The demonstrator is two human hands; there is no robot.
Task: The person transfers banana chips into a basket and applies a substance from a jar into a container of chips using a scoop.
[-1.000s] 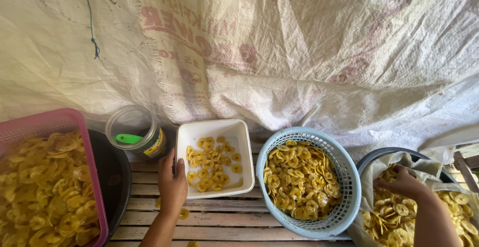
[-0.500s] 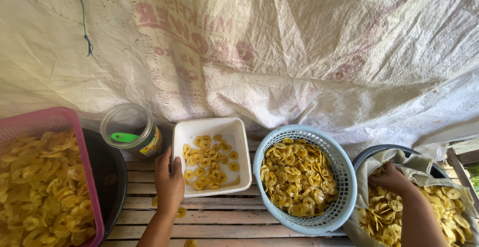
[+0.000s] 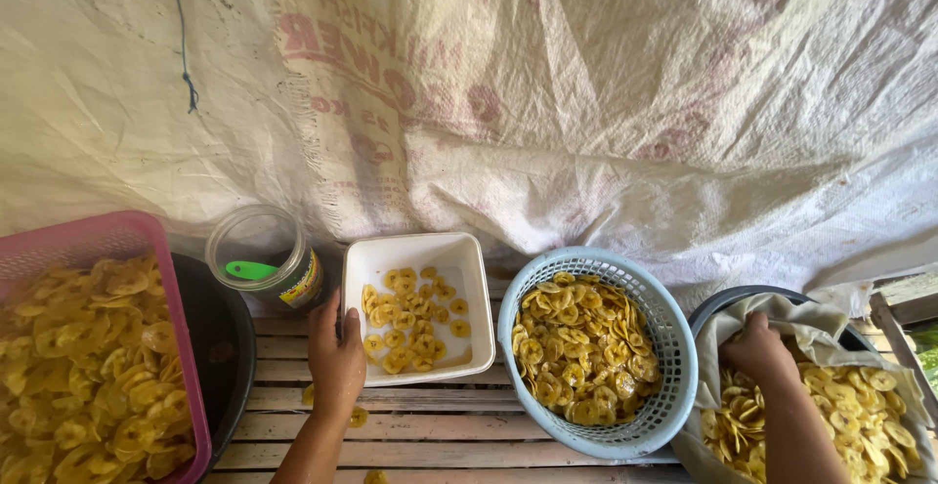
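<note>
Sacking drapes behind a slatted surface. Left hand [image 3: 337,362] grips the white tray's [image 3: 422,250] near-left corner, probably steadying it. Right hand [image 3: 760,349] digs into the cloth-lined bowl [image 3: 752,298] of banana chips [image 3: 870,416] at the right edge; can't tell if it's clenched.

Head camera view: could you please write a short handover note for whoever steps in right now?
Left hand: grips the near-left rim of the white square tray, which is partly filled with yellow chips.
Right hand: fingers down in the chips of the cloth-lined bowl at far right; whether it is closed on any cannot be told.
Between them: the blue basket, full of chips.
Left side: the pink basket, also full of chips, and a clear jar behind the tray.
</note>
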